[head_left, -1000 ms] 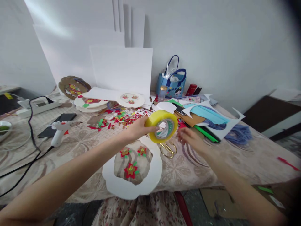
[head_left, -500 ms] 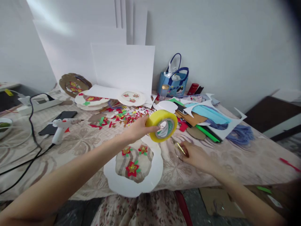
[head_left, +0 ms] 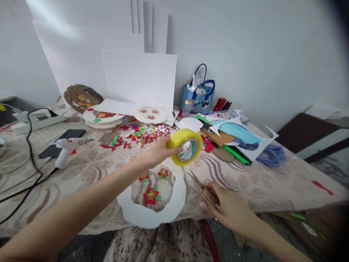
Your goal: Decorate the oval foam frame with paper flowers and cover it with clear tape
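Observation:
A thick roll of yellow tape [head_left: 177, 142] is gripped in my left hand [head_left: 160, 151], thumb across its side, held above the table. My right hand [head_left: 227, 203] is closed around gold-handled scissors [head_left: 207, 196], whose blades point up and left, slightly parted. Between my arms, at the table's near edge, lies a white scalloped frame [head_left: 125, 205] with a clear middle. Red and gold flowers [head_left: 151, 196] with green leaves sit within that middle. My left forearm covers the frame's upper left part.
At left rest a white glue gun [head_left: 65, 151], a dark phone [head_left: 72, 134] and a power strip [head_left: 40, 123] with cables. Paper scraps [head_left: 147, 134] spread behind my left hand. Colored sheets [head_left: 234, 131], blue yarn [head_left: 272, 156] and a blue bag [head_left: 197, 98] stand right. White boards [head_left: 140, 76] lean on the wall.
My right hand has come nearer the table's front edge, and the scissors now show plainly with blades pointing up-left. The tape stays in my left hand. The view has shifted slightly.

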`<state>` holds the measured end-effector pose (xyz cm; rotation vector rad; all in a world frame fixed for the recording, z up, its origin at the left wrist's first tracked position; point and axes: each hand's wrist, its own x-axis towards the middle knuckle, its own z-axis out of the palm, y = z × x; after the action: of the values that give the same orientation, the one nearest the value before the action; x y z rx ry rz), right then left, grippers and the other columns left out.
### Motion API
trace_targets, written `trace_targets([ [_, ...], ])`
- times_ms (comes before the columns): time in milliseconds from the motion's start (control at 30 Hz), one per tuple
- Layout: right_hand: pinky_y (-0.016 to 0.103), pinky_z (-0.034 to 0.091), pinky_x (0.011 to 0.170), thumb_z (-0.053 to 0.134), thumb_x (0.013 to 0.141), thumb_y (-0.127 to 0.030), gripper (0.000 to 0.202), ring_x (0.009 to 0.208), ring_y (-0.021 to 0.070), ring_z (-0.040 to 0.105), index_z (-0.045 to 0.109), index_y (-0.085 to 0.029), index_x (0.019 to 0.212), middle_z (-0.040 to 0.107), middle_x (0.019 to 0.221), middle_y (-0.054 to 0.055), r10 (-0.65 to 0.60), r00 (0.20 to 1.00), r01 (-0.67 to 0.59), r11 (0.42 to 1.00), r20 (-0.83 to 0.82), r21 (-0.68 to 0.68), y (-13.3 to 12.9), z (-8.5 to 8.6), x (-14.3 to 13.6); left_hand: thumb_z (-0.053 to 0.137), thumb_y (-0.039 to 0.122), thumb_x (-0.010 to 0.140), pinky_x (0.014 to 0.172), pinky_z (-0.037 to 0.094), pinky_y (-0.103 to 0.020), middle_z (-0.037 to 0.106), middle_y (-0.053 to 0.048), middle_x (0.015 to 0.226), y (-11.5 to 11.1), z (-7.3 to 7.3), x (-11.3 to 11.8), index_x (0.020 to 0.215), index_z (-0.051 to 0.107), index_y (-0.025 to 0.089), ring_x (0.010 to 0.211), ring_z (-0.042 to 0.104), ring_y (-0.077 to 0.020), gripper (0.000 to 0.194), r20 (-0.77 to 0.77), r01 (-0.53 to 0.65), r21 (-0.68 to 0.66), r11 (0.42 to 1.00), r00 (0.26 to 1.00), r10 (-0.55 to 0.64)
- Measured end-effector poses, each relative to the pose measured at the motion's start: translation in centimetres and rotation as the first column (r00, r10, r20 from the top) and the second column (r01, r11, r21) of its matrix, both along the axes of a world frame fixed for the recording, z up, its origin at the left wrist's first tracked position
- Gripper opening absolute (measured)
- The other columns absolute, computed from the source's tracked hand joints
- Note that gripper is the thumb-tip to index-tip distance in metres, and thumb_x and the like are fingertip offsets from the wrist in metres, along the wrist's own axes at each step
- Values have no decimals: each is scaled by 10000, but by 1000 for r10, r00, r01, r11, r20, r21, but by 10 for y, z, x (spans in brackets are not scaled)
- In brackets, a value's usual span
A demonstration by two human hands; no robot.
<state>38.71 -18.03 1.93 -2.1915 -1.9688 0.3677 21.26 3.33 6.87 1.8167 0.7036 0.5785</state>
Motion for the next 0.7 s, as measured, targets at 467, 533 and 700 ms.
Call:
trace_targets([
  [467,268,289,551,440,861,-494,302,682,212,613,516,-202,881,663,753,54,-128,991,124,988,-39,-93,22,11,-17,686,399,705,546,381,-233,566,10,729,-17,6,-4,862,567,147,628,506,-123,320,52,-63,-68,996,996,66],
  [533,264,287,547,459,854,-482,288,682,209,616,522,-203,888,667,765,53,-128,991,126,989,-32,-75,23,8,-19,681,417,707,538,371,-234,565,10,724,-17,4,-4,857,568,145,621,499,-123,330,44,-69,-60,996,996,72],
  [700,273,300,567,471,850,-452,269,728,236,643,540,-200,916,691,818,64,-133,991,132,990,-17,-47,28,4,-22,667,471,710,538,356,-245,574,-8,757,-15,-4,-4,901,572,135,642,501,-137,399,35,-77,-27,997,996,78],
])
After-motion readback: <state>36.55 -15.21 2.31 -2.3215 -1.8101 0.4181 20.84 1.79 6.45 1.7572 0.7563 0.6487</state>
